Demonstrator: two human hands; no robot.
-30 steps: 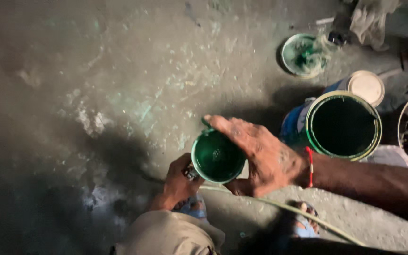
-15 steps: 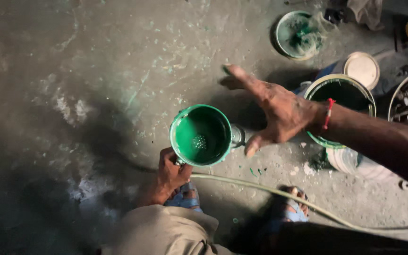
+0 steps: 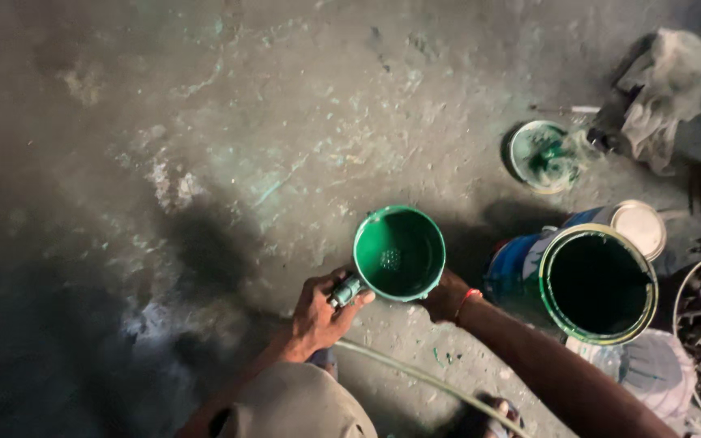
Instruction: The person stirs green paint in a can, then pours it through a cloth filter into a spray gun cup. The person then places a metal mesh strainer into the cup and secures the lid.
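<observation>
While the left hand (image 3: 318, 312) grips its metal fitting, the green paint cup (image 3: 399, 251), light but slippery, rests on the right hand (image 3: 445, 296) cupped underneath.

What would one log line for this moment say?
left hand: grips spray gun body | right hand: under green paint cup | cup: open, green inside | nearby: open paint can | floor: paint-stained

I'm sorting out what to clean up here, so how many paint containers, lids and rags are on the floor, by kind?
Green cup held in both hands: 1
Open paint cans: 1, the big green-rimmed can
Closed cans: 1, the blue can with a pale lid
Loose lids: 1, the green-smeared lid
Rags: 1, the grey rag
Total: 5
</observation>
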